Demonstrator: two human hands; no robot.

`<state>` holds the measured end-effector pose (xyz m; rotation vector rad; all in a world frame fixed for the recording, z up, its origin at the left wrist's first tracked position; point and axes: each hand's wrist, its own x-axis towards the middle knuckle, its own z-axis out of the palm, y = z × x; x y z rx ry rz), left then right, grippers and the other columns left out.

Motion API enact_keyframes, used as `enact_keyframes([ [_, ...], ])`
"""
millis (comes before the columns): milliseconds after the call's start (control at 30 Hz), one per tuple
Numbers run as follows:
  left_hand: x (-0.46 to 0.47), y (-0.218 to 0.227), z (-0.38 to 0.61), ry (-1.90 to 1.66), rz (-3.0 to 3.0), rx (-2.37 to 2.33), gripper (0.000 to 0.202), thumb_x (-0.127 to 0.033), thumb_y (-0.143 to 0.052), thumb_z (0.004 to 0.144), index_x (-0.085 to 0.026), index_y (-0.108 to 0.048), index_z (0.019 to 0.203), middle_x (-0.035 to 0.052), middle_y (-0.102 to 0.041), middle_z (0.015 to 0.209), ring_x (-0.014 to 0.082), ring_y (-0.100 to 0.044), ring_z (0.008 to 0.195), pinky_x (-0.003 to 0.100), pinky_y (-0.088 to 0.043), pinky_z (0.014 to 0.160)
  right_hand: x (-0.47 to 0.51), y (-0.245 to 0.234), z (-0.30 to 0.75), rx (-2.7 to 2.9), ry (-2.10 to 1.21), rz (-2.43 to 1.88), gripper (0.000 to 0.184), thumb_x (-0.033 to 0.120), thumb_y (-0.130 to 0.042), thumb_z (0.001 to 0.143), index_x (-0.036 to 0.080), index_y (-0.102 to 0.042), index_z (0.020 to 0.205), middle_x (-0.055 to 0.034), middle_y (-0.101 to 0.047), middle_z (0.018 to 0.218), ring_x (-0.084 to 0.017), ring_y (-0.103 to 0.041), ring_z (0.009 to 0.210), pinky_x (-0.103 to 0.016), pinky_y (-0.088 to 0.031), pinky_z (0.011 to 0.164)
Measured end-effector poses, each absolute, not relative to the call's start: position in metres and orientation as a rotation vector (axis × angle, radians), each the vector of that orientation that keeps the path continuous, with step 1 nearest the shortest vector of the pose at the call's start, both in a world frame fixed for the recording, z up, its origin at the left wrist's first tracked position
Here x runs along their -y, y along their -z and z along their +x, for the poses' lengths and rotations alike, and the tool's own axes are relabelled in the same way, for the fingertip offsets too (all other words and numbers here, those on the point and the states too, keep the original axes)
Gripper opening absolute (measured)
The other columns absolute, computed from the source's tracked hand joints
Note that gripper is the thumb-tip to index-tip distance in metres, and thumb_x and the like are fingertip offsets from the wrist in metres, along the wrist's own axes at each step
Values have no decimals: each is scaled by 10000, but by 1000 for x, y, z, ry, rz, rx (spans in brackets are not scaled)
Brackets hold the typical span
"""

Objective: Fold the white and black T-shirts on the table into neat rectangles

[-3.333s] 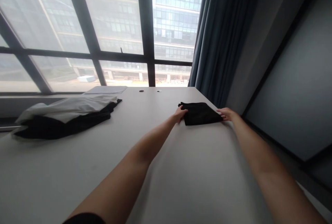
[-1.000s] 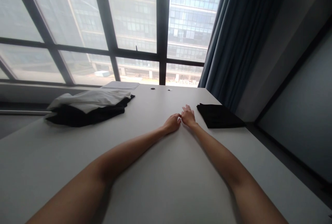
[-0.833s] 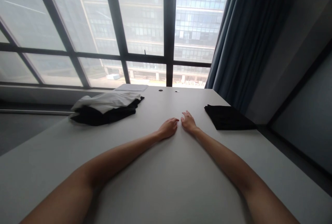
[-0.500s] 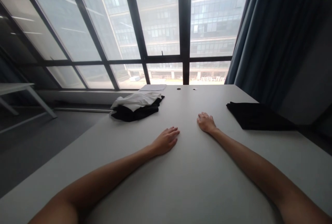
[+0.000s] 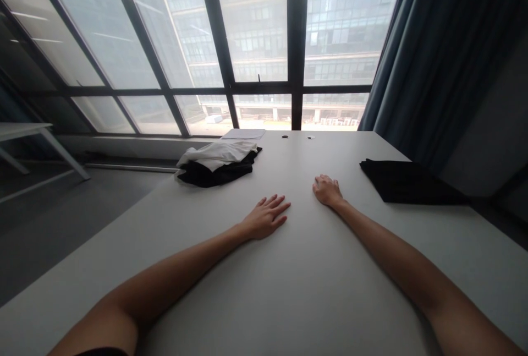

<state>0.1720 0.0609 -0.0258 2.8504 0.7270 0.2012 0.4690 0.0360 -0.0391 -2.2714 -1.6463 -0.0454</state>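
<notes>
My left hand (image 5: 267, 217) lies palm down on the white table (image 5: 284, 284), its fingers spread and nothing in it. Farther ahead and to the right, my right hand (image 5: 327, 190) rests on the tabletop with its fingers curled in, and I see no object in it. A loose pile of clothing sits beyond my left hand: a white garment (image 5: 218, 153) on top of a black garment (image 5: 220, 175). To the right of my right hand, a folded black cloth (image 5: 412, 182) lies flat near the table's right edge.
White sheets (image 5: 243, 133) lie at the far end of the table, beside two round cable holes (image 5: 285, 137). Tall windows (image 5: 259, 42) stand behind it. A blue curtain (image 5: 416, 59) hangs on the right. Another white table (image 5: 25, 130) stands at left.
My left hand has spread its fingers and shifted slightly to the right. My right hand keeps its place on the table. The view has tilted down a little.
</notes>
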Motion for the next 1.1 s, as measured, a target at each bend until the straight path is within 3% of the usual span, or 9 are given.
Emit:
enact_keyframes([
  [367, -58, 22, 170, -202, 2819, -731, 541, -570, -363, 1035, -402, -359, 1550, 9, -256, 1654, 270, -197, 1535, 510, -154, 1230, -36, 44, 469, 1656, 29, -2293, 461, 334, -375, 991, 157, -573, 1368, -167, -427, 1569, -289, -345, 1461, -547, -234, 1165],
  [1100, -60, 23, 168, -224, 2806, -696, 539, -527, -398, 1035, -348, -398, 1543, 19, -287, 1644, 254, -236, 1524, 458, -142, 1239, -29, 37, 467, 1628, 86, -2244, 408, 315, -419, 964, 150, -640, 1264, -184, -529, 1481, -291, -427, 1395, -489, -275, 1132],
])
